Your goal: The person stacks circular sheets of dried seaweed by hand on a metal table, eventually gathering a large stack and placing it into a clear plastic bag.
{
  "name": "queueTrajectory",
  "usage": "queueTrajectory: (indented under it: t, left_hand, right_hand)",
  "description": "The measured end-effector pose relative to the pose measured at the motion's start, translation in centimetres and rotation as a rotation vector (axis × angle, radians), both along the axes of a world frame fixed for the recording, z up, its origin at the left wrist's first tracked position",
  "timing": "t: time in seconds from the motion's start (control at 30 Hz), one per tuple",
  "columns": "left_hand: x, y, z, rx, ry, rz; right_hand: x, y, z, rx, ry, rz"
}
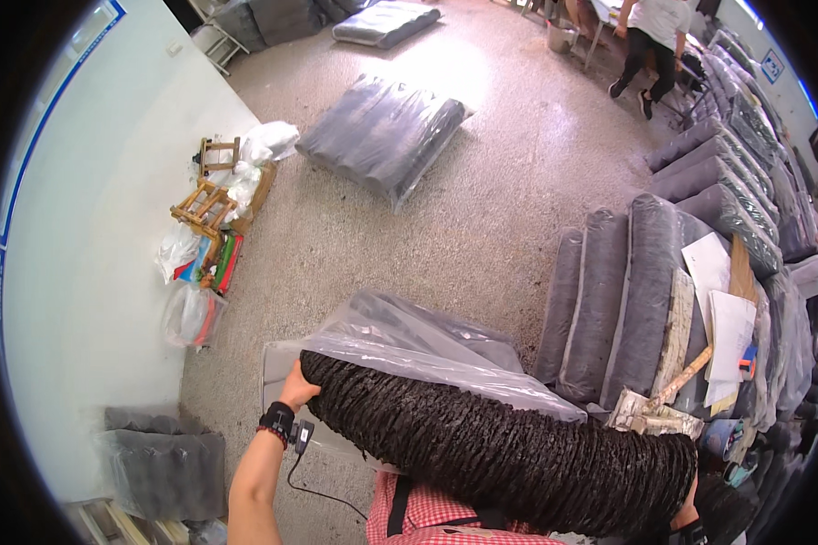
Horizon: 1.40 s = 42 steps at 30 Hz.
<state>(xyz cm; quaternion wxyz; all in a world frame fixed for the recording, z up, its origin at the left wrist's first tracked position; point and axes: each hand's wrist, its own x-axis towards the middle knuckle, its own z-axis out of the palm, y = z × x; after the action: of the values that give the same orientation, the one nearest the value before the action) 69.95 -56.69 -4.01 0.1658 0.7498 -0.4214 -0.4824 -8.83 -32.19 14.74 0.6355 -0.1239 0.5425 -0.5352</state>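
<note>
A long bundle of dark, crinkled thin sheets (pixel 491 443), which looks like dried seaweed, spans the space before me, pressed together end to end. My left hand (pixel 298 390) grips its left end. At the other end my right hand (pixel 687 501) holds on, partly hidden by the bundle. Just beyond lies a clear plastic bag (pixel 422 340) with dark contents showing through its far part. A pale board or surface (pixel 279 361) shows beneath the bag at the left.
Filled plastic bags stand stacked on the right (pixel 607 306), with papers (pixel 731 334) and a wooden-handled brush or tool (pixel 682 378) nearby. A filled bag (pixel 382 136) lies on the floor ahead. Small wooden stools (pixel 204 208) line the left wall. Far off walks a person (pixel 654 41).
</note>
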Motion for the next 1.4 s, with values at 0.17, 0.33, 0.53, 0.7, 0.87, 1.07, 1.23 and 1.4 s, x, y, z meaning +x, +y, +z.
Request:
queueTrajectory:
  t: [0.17,0.33,0.53,0.7,0.87,1.07,1.23,1.4]
  left_hand:
    - [2.8,-4.4,-12.7,0.348,-0.297,-0.623]
    - [1.1,-8.9,-21.0,0.273,-0.099,-0.433]
    - [3.0,-14.0,-31.2,0.184,0.114,-0.272]
    - [7.2,-16.5,-35.6,0.094,0.215,-0.141]
    - [9.9,-16.1,-37.8,0.091,0.055,-0.213]
    - [9.9,-15.5,-40.4,0.143,-0.243,-0.262]
    - [10.1,-15.7,-40.6,0.117,-0.161,-0.225]
    - [10.0,-14.3,-43.5,0.135,-0.360,-0.272]
  right_hand:
    - [2.1,-2.4,-1.8,0.184,0.025,-0.103]
    - [9.1,-9.2,-8.6,0.339,0.061,-0.131]
    - [17.0,-15.0,-20.1,0.518,0.116,-0.138]
    - [20.5,-18.5,-27.7,0.619,0.134,-0.090]
    - [21.9,-19.3,-31.6,0.677,0.151,-0.091]
    - [22.4,-18.6,-35.1,0.714,0.155,-0.097]
    - [22.8,-16.7,-36.6,0.734,0.148,-0.110]
    - [23.2,-13.9,-37.6,0.768,0.131,-0.147]
